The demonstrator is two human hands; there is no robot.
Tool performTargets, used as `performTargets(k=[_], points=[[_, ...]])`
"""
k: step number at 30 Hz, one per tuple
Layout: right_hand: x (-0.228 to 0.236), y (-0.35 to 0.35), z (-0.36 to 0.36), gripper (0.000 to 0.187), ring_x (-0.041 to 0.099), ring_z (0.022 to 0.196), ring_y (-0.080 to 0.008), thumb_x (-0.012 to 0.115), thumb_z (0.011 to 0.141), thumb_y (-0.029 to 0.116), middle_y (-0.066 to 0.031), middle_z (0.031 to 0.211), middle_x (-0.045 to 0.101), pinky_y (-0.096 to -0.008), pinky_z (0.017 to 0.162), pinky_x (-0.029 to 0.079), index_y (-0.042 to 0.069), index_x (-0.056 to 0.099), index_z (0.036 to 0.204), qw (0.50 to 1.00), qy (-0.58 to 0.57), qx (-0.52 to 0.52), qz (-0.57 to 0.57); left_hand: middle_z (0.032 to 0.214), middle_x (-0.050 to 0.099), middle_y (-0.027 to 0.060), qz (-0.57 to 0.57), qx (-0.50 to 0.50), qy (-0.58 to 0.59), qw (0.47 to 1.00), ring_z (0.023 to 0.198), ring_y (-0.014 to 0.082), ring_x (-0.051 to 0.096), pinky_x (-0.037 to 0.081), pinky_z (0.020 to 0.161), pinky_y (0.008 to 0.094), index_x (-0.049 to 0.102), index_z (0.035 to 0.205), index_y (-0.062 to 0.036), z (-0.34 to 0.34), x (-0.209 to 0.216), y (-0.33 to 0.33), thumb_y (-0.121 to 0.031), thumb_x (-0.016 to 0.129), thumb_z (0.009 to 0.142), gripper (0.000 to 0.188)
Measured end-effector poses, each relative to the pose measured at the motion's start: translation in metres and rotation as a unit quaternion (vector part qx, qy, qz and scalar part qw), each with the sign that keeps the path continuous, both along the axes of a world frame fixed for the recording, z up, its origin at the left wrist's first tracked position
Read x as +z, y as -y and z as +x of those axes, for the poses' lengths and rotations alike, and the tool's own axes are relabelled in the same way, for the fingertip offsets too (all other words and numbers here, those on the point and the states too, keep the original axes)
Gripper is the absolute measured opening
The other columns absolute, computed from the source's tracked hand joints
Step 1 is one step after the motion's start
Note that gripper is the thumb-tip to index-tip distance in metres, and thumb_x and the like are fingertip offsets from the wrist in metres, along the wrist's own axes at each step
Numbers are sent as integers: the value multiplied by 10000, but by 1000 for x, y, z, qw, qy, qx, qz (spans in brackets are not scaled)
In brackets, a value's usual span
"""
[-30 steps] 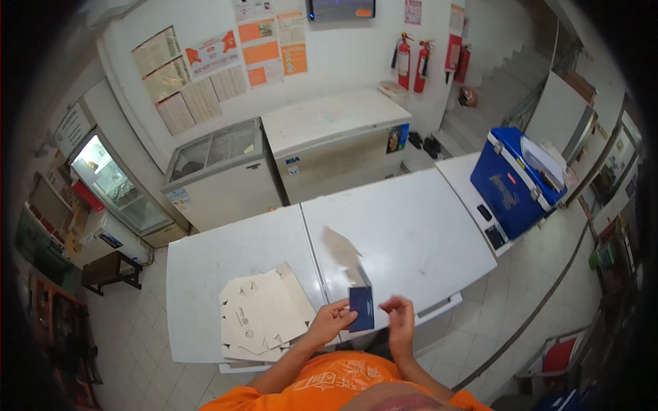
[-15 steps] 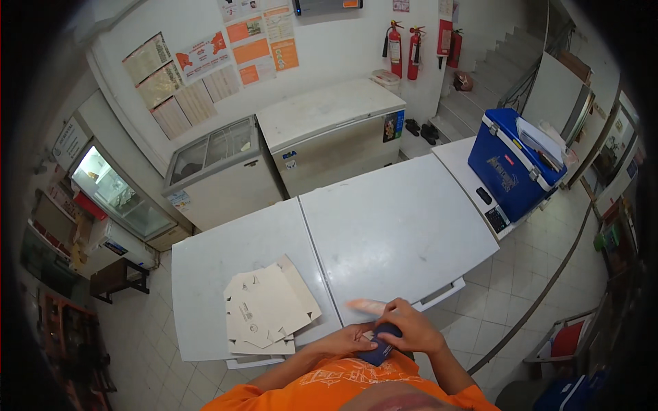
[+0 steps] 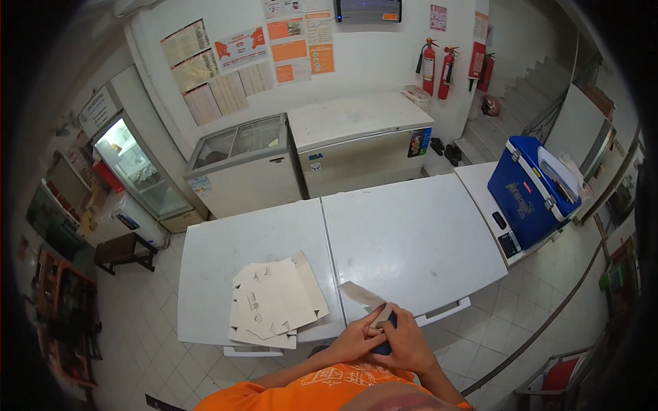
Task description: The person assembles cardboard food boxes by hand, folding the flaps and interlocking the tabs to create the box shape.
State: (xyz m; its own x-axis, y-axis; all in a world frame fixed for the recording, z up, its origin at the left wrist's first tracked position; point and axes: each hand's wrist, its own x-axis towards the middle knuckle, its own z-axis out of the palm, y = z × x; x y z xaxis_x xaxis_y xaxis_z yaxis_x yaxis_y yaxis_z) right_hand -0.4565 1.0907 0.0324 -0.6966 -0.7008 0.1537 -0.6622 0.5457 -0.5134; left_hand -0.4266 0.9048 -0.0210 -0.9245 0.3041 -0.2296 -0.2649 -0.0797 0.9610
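Note:
Just in front of my orange shirt, both hands are together over the counter's near edge. My right hand is closed around a small dark blue object, perhaps a case or wallet; the fingers cover much of it. The fingers of my left hand are closed against the same object, with a small tan piece between the hands. A thin grey-tan sheet, like card or paper, sticks out beyond my fingers over the white top. Left of my hands, flat cut cardboard pieces lie stacked on the white counter-like lids.
A blue cooler box with papers on top stands at the right, beside a calculator and a small black device. Chest freezers line the back wall, with fire extinguishers above. A dark stool stands at the left.
The view has shifted, so the room sits lower and further right. My left hand has closed in on the dark blue object, and the thin sheet has turned from a blur to a clear tilt.

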Motion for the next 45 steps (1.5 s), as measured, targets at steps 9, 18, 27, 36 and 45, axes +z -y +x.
performTargets(k=[9,18,27,36,45], points=[[-64,-53,-35,465,525,1194,-252,704,824,242,-140,1277,509,-400,975,459,128,441,1190,689,381,-161,-595,1034,704,119,-99,51,-224,968,1002,217,676,505,954,367,506,1394,-45,-14,32,72,-235,798,848,648],[-87,-63,-71,458,598,1188,-233,649,955,275,-100,1208,616,-389,978,500,100,500,1351,729,505,-155,-436,871,717,28,-390,110,-386,829,866,209,688,516,869,402,721,1012,-138,-17,30,53,8,744,745,305],[-49,-68,-82,70,591,785,-140,615,943,49,-54,814,640,-274,719,486,-12,648,936,875,295,-83,-375,811,679,100,-376,54,-335,862,781,278,658,511,730,403,676,996,-99,-29,32,3,-192,704,884,147],[-15,-114,-150,126,505,679,-269,594,893,108,-69,716,548,-405,725,357,67,572,775,919,-45,-8,-391,875,655,178,-239,-41,-126,962,759,268,646,474,668,337,621,1036,1,-76,67,-58,-134,649,943,167],[-24,-146,-174,163,490,785,-201,626,960,200,-32,758,559,-330,848,377,41,621,925,832,270,-131,-466,851,692,110,-438,153,-163,871,734,269,643,480,680,355,692,994,-48,-104,57,-114,-203,727,880,195]])
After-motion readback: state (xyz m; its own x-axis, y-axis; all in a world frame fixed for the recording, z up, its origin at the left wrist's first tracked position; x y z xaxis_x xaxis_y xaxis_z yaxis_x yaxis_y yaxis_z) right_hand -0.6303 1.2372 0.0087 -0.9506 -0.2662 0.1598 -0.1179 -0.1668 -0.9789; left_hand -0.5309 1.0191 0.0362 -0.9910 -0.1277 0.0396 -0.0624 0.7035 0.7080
